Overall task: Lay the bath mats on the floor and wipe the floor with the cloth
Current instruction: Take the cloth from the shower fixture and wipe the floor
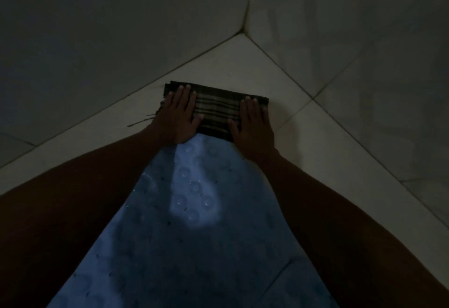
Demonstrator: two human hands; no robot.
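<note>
A folded dark checked cloth (216, 109) with light stripes lies flat on the pale tiled floor (315, 152), close to the room's corner. My left hand (178, 118) presses flat on the cloth's left end, fingers spread. My right hand (254, 125) presses flat on its right end the same way. Loose threads trail from the cloth's left edge. Between my forearms, a light blue bath mat (194, 222) with round embossed circles stretches from the cloth's near edge down to the bottom of the frame.
Two tiled walls meet in a corner (244, 31) just beyond the cloth. The left wall (97, 40) is in deep shadow, the right wall (352, 28) is lighter. The room is dim; a patch of light falls on the mat.
</note>
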